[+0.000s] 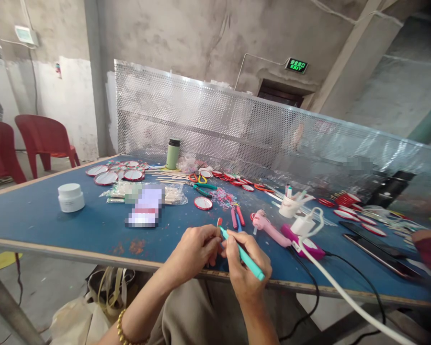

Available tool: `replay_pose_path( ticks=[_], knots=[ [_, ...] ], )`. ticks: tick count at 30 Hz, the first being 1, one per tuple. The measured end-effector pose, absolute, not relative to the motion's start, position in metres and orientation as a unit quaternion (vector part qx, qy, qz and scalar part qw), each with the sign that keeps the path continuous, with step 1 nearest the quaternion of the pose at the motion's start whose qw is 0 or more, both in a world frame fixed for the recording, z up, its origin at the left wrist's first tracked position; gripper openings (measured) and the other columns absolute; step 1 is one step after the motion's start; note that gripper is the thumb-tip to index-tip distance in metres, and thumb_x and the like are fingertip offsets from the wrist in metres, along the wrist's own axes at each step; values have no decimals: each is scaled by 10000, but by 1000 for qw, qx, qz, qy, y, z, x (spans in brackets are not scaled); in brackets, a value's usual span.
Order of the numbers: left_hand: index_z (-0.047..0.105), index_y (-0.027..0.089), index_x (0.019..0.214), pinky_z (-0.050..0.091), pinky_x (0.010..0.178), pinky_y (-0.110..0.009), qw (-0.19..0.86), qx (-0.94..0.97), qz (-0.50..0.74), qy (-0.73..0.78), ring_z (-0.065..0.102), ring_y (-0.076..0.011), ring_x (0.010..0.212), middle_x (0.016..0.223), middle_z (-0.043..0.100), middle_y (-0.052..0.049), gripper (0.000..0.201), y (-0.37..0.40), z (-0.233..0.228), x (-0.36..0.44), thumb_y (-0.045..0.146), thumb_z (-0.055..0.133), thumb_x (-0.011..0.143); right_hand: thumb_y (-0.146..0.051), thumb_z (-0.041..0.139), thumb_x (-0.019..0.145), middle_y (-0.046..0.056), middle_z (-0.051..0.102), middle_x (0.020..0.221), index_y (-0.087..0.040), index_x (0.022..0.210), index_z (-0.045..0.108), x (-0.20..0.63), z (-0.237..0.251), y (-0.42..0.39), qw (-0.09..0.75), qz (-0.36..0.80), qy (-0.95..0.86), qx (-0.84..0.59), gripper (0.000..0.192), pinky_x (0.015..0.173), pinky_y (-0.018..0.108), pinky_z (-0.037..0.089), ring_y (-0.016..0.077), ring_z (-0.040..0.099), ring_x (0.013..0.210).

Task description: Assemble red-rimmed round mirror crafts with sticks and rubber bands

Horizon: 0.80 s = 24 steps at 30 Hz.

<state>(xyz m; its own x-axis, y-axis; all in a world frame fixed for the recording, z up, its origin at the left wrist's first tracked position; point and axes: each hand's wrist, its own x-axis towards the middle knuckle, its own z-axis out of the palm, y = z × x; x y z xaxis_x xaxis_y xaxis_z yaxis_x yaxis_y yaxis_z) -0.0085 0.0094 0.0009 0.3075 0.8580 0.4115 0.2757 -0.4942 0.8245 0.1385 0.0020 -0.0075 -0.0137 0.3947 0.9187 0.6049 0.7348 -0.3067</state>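
Over the front edge of the blue table, my right hand (244, 256) grips a teal marker pen (250, 264), its tip pointing up and left toward my left hand (200, 245). The fingers of my left hand are closed in a pinch around a small piece with a red and pale end (219, 222), which sticks up just beside the pen's tip. Most of that piece is hidden by my fingers. Beyond my hands lie red-handled tools (237, 216), a red-rimmed disc (203, 203) and a pile of thin coloured pieces (224, 197).
A pink glue gun (271, 229) and a purple power strip (305, 243) with cables stand to the right. On the left are a white jar (71, 198), a phone (146, 206) and several discs (106, 178). A green bottle (173, 154) stands before the perforated metal screen (201, 110).
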Motion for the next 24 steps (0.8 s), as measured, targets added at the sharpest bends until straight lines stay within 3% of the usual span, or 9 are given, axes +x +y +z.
replay_pose_path(
  ticks=[24],
  knots=[
    [546, 197, 718, 373, 579, -181, 326, 739, 448, 383, 532, -87, 517, 551, 590, 54, 218, 10, -1, -8, 178, 433, 903, -183, 554, 922, -9, 705, 709, -188, 895, 660, 139, -8, 2, 607, -82, -704, -359, 110, 597, 226, 527, 127, 678, 581]
  ],
)
